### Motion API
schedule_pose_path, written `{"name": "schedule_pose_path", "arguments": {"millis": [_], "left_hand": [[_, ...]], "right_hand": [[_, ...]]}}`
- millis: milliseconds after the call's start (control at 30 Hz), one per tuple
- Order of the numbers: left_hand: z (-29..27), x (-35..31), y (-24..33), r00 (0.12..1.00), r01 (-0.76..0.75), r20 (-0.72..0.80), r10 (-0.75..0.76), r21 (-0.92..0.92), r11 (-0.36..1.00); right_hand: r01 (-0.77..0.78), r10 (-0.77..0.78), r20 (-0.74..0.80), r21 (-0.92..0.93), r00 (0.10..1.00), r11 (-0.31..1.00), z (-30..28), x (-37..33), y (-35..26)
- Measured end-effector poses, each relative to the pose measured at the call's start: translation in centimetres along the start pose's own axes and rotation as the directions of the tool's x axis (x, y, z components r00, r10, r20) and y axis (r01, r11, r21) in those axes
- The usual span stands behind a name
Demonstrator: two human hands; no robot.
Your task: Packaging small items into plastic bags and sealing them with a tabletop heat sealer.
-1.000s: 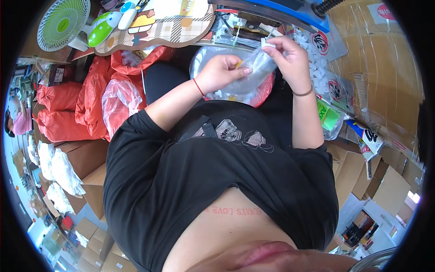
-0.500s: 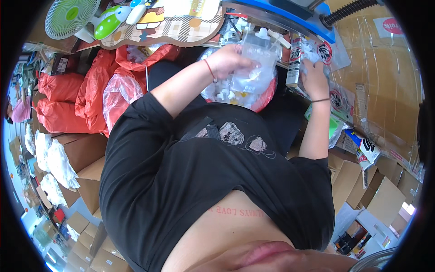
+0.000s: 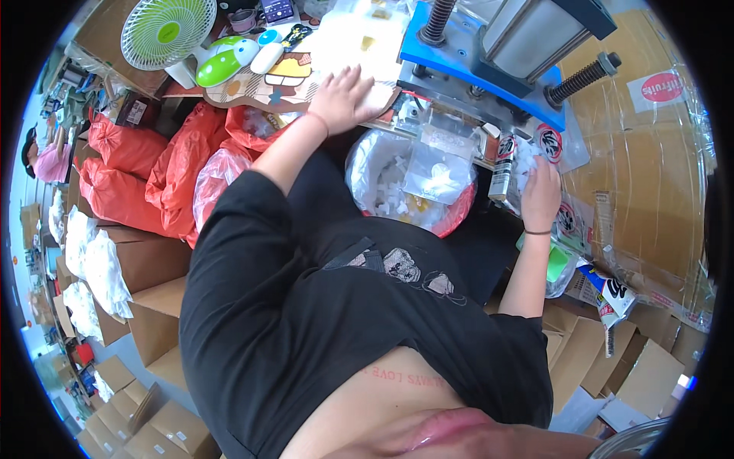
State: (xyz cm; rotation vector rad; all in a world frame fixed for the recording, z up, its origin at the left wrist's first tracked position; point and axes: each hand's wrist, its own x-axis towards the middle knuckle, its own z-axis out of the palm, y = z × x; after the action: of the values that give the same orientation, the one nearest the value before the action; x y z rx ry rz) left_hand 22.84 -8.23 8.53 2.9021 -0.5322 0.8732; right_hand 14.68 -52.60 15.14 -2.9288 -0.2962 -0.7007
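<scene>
My left hand [image 3: 342, 101] rests palm down with fingers spread on the near edge of the patterned table mat [image 3: 256, 86]. Nothing is held in it. At the right, my right hand [image 3: 541, 196] dips its curled fingers among small white pieces [image 3: 526, 157] in an open box [image 3: 501, 177]; what lies under the fingertips is hidden. Between the hands stands a round bin lined with a clear bag [image 3: 364, 153], with white plastic pieces [image 3: 390, 188] inside. A clear plastic bag [image 3: 442, 162] hangs over its right part, touched by neither hand.
Beyond the bin stands a blue press [image 3: 489, 65] with springs. Red bags [image 3: 172, 172] pile up at the left, near a green and white fan [image 3: 168, 32]. A large cardboard box [image 3: 650, 168] walls off the right side. Cartons [image 3: 164, 321] lie at the lower left.
My left hand has let go of the clear plastic bag and moved left and away onto the mat. My right hand stays at the box of white pieces. The whole view has shifted.
</scene>
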Motion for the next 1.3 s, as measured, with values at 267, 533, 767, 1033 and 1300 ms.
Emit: {"name": "schedule_pose_path", "arguments": {"millis": [267,533,767,1033,1300], "left_hand": [[-4.8,-3.1,5.2,0.855,0.518,0.443,-0.269,-0.760,0.392],[-7.2,-1.7,12.5,0.770,0.554,0.631,0.095,-0.735,0.392],[-6.7,-2.3,17.0,0.575,0.816,0.718,0.392,-0.469,-0.338],[-4.9,-0.3,15.0,0.584,0.796,0.734,0.348,-0.432,-0.425],[-4.3,1.9,12.8,0.517,0.821,0.856,0.002,-0.495,-0.283]], "right_hand": [[0.137,-0.224,0.072,0.598,0.972,0.790,-1.2,0.7,-6.0],[-0.180,-0.137,0.244,0.912,0.960,0.369,-0.4,4.4,-10.8],[-0.086,-0.356,0.341,0.816,0.870,0.572,-1.3,4.3,-6.6],[-0.085,0.090,0.448,-0.030,0.890,0.996,-1.4,1.3,0.2],[-0.018,-0.013,0.353,0.083,0.935,0.996,-0.8,-0.6,-0.3]]}}
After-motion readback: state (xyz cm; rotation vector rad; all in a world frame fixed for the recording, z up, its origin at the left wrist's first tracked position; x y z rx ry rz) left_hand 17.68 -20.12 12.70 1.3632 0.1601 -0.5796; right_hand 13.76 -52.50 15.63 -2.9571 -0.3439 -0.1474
